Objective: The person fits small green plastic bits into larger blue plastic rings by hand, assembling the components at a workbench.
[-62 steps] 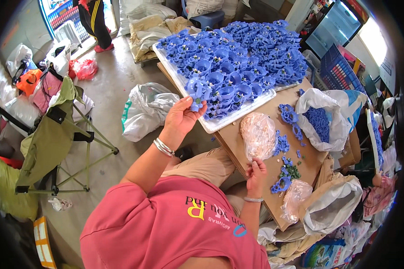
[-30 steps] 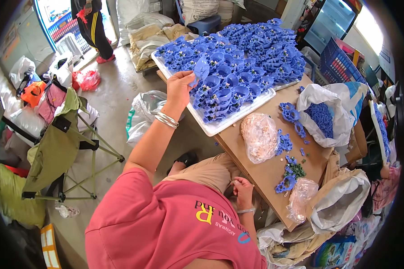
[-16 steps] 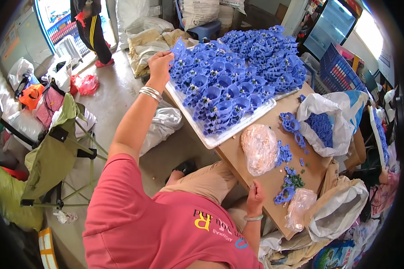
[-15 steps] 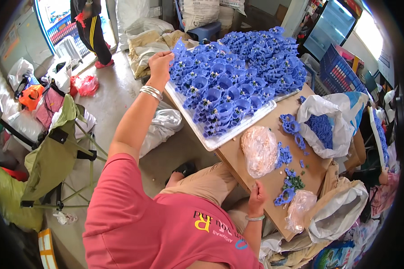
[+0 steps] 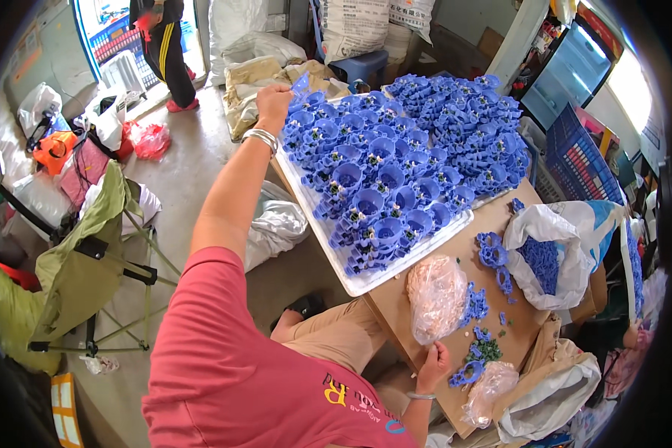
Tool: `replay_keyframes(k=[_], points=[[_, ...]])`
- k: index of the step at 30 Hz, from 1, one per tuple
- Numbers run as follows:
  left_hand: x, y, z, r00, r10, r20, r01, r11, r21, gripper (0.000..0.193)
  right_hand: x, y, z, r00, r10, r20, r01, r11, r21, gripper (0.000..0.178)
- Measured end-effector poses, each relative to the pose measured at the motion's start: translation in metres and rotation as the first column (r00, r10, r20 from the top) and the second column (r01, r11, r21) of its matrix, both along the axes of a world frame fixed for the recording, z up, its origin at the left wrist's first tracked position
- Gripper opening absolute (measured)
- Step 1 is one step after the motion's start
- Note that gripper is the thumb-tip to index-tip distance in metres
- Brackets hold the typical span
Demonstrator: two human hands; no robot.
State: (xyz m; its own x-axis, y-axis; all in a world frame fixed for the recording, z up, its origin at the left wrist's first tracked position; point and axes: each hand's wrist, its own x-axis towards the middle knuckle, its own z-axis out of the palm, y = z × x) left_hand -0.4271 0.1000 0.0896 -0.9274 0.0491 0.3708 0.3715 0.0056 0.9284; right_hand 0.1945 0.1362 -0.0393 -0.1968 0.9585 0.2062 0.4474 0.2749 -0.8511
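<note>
My left arm reaches to the far left corner of a white tray (image 5: 343,275) packed with stacked blue plastic cup-shaped parts (image 5: 368,201). There my left hand (image 5: 274,107) pinches a thin, pointed blue plastic piece (image 5: 301,84) that sticks up beside the stack. My right hand (image 5: 433,364) is over the near table edge, its fingers closed together. Its fingertips are right by the lower end of a clear plastic bag of small pale pinkish pieces (image 5: 435,299); whatever they hold is too small to make out. Loose blue parts (image 5: 467,373) and small green pieces (image 5: 487,349) lie to its right.
A second stack of blue parts (image 5: 467,119) stands behind. On the right are a white sack of blue pieces (image 5: 537,261), another clear bag (image 5: 491,392) and a large open sack (image 5: 552,399). A green folding chair (image 5: 82,254) is at left; a person (image 5: 164,52) stands near the doorway.
The view has shifted, so the table sits lower in it. My right hand has come closer to the clear bag's lower end. My left hand stays at the tray's far left corner.
</note>
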Motion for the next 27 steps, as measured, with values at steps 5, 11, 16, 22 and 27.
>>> replay_keyframes(k=[5, 11, 16, 22, 27], points=[[-0.012, 0.026, -0.001, 0.992, 0.058, -0.113, -0.085, 0.963, -0.254, 0.017, -0.001, 0.0, -0.004, 0.998, -0.025, 0.052, 0.022, 0.999, 0.049, 0.016], [-0.019, 0.053, -0.008, 0.942, -0.013, -0.334, -0.152, 0.873, -0.463, 0.016, -0.009, -0.002, -0.002, 0.994, -0.021, 0.103, 0.014, 0.997, 0.069, 0.015], [-0.044, 0.078, -0.029, 0.926, -0.02, -0.378, -0.185, 0.846, -0.499, 0.017, -0.007, -0.002, -0.004, 0.994, -0.034, 0.099, 0.028, 0.998, 0.055, 0.014], [-0.073, 0.093, -0.04, 0.945, 0.046, -0.324, -0.227, 0.803, -0.551, 0.02, -0.008, -0.001, -0.008, 0.987, -0.042, 0.157, 0.022, 0.991, 0.128, 0.013], [-0.094, 0.097, -0.051, 0.955, 0.038, -0.296, -0.227, 0.735, -0.639, 0.02, 0.003, 0.001, -0.025, 0.976, -0.072, 0.206, 0.044, 0.99, 0.137, 0.013]])
